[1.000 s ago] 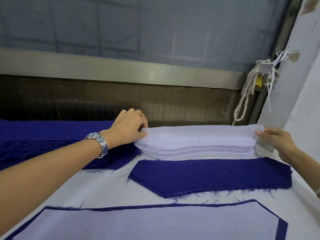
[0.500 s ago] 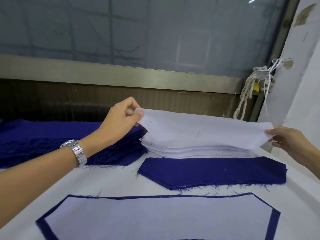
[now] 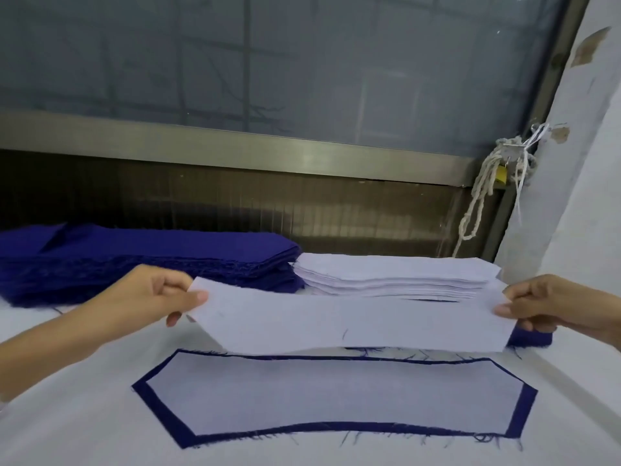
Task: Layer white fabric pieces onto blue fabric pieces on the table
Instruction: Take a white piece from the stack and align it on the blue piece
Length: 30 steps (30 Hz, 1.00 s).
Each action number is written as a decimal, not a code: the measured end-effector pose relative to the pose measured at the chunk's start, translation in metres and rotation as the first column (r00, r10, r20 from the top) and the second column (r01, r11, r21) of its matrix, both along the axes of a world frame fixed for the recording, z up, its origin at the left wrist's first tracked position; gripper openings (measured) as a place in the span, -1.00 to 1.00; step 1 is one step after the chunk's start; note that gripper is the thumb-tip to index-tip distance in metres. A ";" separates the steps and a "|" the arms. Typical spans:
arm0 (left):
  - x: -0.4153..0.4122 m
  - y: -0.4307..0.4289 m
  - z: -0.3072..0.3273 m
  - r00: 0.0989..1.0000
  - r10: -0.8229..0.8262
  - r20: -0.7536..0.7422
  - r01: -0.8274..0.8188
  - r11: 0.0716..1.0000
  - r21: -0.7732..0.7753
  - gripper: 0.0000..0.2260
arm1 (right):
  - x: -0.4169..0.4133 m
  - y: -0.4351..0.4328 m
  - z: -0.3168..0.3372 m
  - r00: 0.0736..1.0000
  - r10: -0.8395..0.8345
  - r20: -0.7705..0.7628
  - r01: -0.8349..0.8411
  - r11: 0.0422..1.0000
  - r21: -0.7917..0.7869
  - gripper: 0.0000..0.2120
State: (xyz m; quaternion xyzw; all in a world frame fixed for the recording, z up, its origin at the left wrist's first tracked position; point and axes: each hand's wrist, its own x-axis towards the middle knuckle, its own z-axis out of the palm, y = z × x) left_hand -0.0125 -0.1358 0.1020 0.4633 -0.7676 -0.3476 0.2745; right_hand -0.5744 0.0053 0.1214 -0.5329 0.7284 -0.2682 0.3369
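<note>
Currently, L to R across the counter [image 3: 84, 415]:

1. Blue stack [image 3: 151, 260] – far-left corner, frayed edges, not touched.
2. Left grip [image 3: 151, 297] – closed on left end of white piece [image 3: 353, 319], thumb on top, fingers under.
3. White piece – off the counter, stretched betw. both grips, mid-counter, in front of white stack [image 3: 396, 274] at far edge. Under it lies the bare blue piece [image 3: 532, 338]; only its right end shows.
4. Done pair [image 3: 332, 395] – toward near edge, white centred on blue, border showing all round.
5. Right grip [image 3: 554, 307] – closed on right end of same piece, thumb on top.

Risks (est.):
- Blue target mostly hidden by the held piece, so lay-down is prob. half-blind; white may land skewed, border uneven.
- One end dropped first: limp cloth could fold or wrinkle.
- Dragging to correct may shift the blue underneath or snag frayed threads.
- Near edge of held piece hangs close to done pair; a sweep could nudge it.
</note>
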 end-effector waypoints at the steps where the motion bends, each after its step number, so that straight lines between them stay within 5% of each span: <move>1: 0.008 0.001 -0.002 1.000 0.006 0.019 -0.007 0.999 0.047 -0.67 | 0.002 0.002 -0.002 0.999 0.045 -0.011 -0.044 0.999 0.026 -0.58; 6: 0.036 0.001 -0.010 0.991 -0.003 0.134 -0.030 0.969 0.245 -0.30 | 0.002 0.002 -0.019 0.978 0.200 -0.058 -0.194 0.976 0.097 -0.52; 15: 0.039 0.011 -0.026 0.958 -0.102 0.267 0.014 0.950 0.311 -0.45 | -0.035 -0.013 -0.061 0.951 0.309 0.018 -0.304 0.922 0.240 -0.73; 30: 0.033 0.013 -0.034 0.972 -0.109 0.209 0.040 0.951 0.307 -0.45 | -0.038 -0.010 -0.066 0.947 0.315 -0.066 -0.285 0.917 0.279 -0.55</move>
